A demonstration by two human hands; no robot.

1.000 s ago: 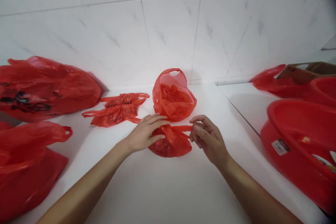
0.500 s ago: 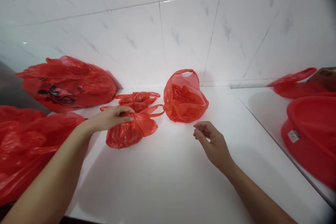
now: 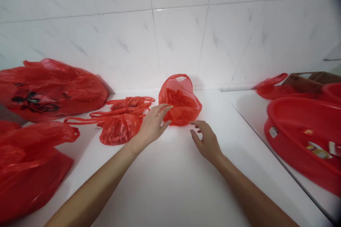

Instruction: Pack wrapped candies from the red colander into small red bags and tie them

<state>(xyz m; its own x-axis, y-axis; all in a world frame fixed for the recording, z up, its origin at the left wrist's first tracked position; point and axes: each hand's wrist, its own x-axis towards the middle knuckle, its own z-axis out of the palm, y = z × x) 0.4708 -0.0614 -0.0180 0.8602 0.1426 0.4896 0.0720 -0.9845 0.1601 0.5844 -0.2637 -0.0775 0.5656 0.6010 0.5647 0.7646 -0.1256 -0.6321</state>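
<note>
A red plastic bag (image 3: 183, 104) stands with its mouth open against the tiled wall. My left hand (image 3: 154, 122) is at its lower left side, thumb and fingers apart, with nothing held; whether the fingertips touch the bag I cannot tell. By the bag's lower right edge is my right hand (image 3: 206, 138), its fingers bent and apart from the thumb, nothing between them. Left of my left hand lies a filled small red bag (image 3: 119, 129) with its handles stretched to the left. Behind it sits another small red bag (image 3: 130, 103). Their contents are hidden by the plastic.
A large red bag with black print (image 3: 53, 92) leans on the wall at left, and another large red bag (image 3: 29, 173) lies nearer. Red plastic basins (image 3: 274, 113) stand at right, with small packets (image 3: 318, 150) inside. A brown box (image 3: 306, 81) is behind them.
My left hand has let go of the filled small bag and moved right to the open bag. The view has turned right, showing more of the basins. My right hand stays near the open bag.
</note>
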